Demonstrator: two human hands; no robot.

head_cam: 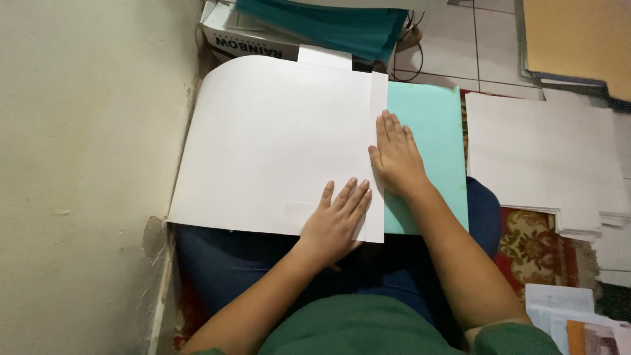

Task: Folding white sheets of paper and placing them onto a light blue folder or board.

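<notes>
White sheet (276, 144) lies flat on person's lap, overlapping left edge of turquoise sheet (430, 151). Left hand (336, 220) flat on its lower right corner, fingers straight, slightly spread. Right hand (394, 158) flat on its folded right edge, fingers together. White paper stack (545, 158) right of turquoise sheet.

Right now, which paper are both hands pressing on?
The big white sheet on the lap, under the left hand and right hand; the white stack lies untouched.

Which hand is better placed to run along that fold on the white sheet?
Probably the right hand: it lies flat on the folded strip's edge of the white sheet, fingers along the crease. The left hand presses near the bottom edge.
</notes>
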